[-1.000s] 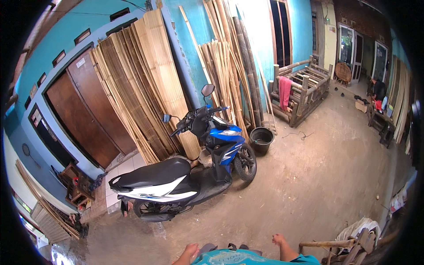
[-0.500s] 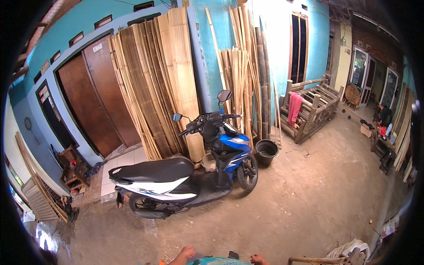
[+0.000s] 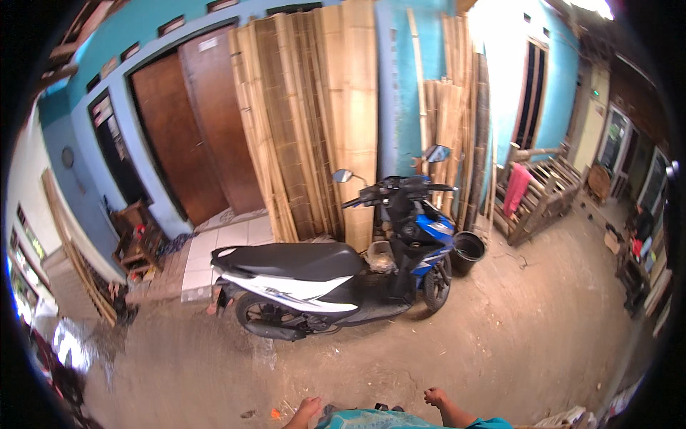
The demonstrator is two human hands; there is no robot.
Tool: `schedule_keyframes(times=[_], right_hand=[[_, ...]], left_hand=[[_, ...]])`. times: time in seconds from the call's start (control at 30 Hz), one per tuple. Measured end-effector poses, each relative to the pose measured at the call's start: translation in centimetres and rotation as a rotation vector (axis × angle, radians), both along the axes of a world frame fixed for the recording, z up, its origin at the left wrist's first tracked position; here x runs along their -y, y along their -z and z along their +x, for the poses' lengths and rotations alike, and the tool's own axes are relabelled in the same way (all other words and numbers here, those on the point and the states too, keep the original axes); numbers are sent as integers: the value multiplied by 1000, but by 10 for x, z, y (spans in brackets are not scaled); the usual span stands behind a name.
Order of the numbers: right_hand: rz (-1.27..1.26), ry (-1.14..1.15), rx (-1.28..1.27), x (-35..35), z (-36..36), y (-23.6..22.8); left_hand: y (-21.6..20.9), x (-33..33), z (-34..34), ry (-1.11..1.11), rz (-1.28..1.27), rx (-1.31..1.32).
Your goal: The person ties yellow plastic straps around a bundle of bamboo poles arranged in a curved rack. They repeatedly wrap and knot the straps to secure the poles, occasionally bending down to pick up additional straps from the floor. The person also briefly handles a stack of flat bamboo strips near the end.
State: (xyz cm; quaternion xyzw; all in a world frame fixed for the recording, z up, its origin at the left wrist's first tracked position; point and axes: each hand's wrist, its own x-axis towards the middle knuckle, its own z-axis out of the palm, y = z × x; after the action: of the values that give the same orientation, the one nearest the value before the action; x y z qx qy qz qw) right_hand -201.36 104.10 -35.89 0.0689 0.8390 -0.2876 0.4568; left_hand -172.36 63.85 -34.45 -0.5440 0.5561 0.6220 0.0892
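Observation:
At the lower edge my left hand (image 3: 310, 406) hangs low, small and blurred, with its fingers curled in and nothing seen in them. My right hand (image 3: 434, 396) is raised a little from my side, also loosely curled, and no object shows in it. Neither hand touches anything. Ahead of both stands a blue, white and black motor scooter (image 3: 300, 268), parked side-on with its front wheel to the right; a gap of dirt floor (image 3: 357, 365) separates my hands from it.
Behind the scooter, split bamboo strips (image 3: 307, 121) lean on the wall. A black bucket (image 3: 469, 249) is by its front wheel. A bamboo frame (image 3: 543, 189) with a pink cloth (image 3: 516, 189) stands at right, a wooden chair (image 3: 138, 239) at left. A person (image 3: 641, 222) is at far right.
The view has swung left, so the scooter and bamboo sit further right in the picture. My right hand has come up and shows more of its forearm.

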Motion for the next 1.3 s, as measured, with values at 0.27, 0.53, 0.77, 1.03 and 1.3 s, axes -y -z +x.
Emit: schedule_keyframes(times=[0.27,0.53,0.77,1.03,1.3], right_hand=[[-95,-274,0,146,40,9],[-87,-980,-154,332,88,-23],[-159,-1093,-409,427,79,-17],[-6,-1212,-30,497,77,5],[-28,-1264,-201,639,57,45]], left_hand=[[3,63,98,-142,-36,27],[-27,67,242,-736,-40,43],[42,12,336,-431,34,182],[76,80,305,-213,-208,282],[48,312,302,-14,-433,252]])
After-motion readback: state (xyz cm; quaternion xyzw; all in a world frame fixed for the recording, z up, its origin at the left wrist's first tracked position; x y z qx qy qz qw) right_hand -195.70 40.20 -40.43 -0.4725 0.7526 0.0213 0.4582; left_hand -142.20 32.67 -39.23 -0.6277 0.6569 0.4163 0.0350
